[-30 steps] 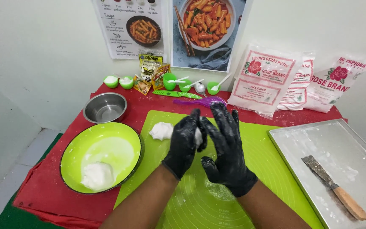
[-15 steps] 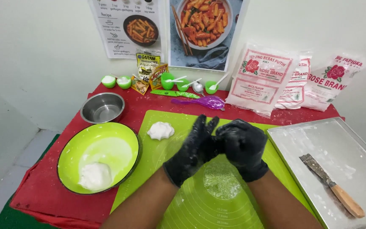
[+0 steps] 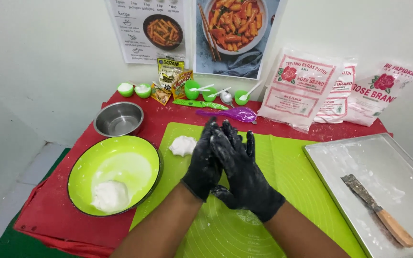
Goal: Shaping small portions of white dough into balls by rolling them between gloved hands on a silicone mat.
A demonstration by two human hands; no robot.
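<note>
Both hands wear black gloves dusted with white flour. My left hand (image 3: 202, 162) and my right hand (image 3: 244, 177) are pressed palm to palm, fingers pointing away from me, above the green silicone mat (image 3: 288, 157). What lies between the palms is hidden now; an earlier frame showed a white dough piece there. A lump of white dough (image 3: 182, 145) rests on the mat just left of my hands. The lime green bowl (image 3: 92, 162) at the left holds another lump of dough (image 3: 110, 196).
A steel bowl (image 3: 119, 119) stands behind the green bowl. A metal tray (image 3: 359, 157) at the right carries a wooden-handled scraper (image 3: 378, 210). Flour bags (image 3: 299, 88), small green cups (image 3: 135, 89), a purple spoon (image 3: 235, 113) and sachets line the wall.
My hands have kept rubbing together: the right slid across the left, and now both point forward, palms flat together. The white piece seen between them earlier is covered.
</note>
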